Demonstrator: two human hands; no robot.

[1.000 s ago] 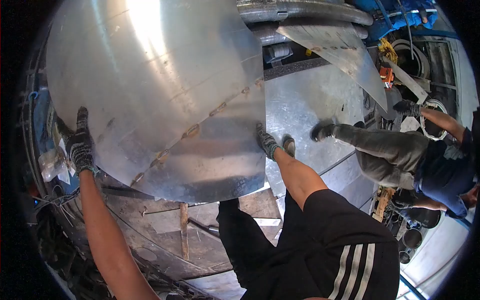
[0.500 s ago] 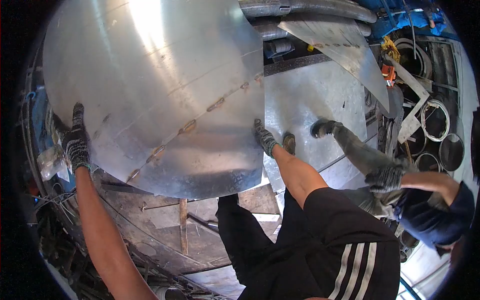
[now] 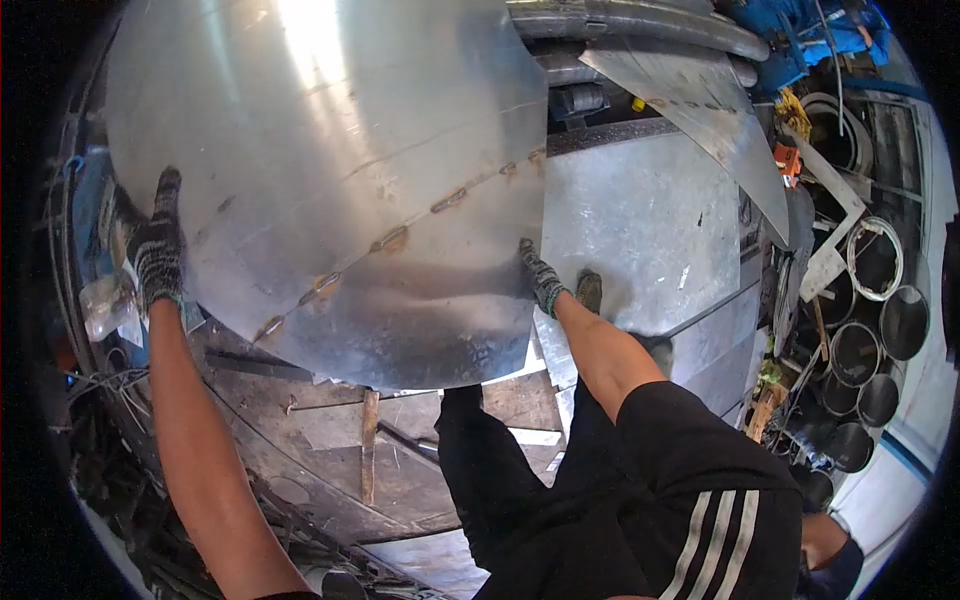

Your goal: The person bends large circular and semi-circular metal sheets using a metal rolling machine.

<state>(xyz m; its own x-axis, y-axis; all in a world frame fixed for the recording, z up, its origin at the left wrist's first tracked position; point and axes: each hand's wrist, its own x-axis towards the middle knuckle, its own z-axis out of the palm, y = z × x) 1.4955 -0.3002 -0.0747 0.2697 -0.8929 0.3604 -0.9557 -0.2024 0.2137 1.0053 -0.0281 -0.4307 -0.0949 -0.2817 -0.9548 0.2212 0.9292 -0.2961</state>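
Observation:
A large, shiny metal sheet (image 3: 300,190) with a rounded near edge and a diagonal line of brownish weld spots fills the upper left, in front of me. My left hand (image 3: 157,245), in a dark grey knit glove, grips its left edge, thumb along the upper face and the other fingers partly hidden beyond the edge. At the right edge, my right hand (image 3: 541,277) in a matching glove is closed on the sheet, its fingers partly out of sight.
Another flat metal sheet (image 3: 640,210) lies on the right, my shoe (image 3: 589,291) on it. A pointed metal offcut (image 3: 700,115) and long pipes (image 3: 640,22) lie behind. Pipe sections (image 3: 855,355) line the right side. A co-worker's arm (image 3: 822,540) shows at bottom right.
The co-worker has moved from the sheet on the right down to the lower right edge of view. The held sheet appears slightly further right, along with the whole scene; both hands keep their grip.

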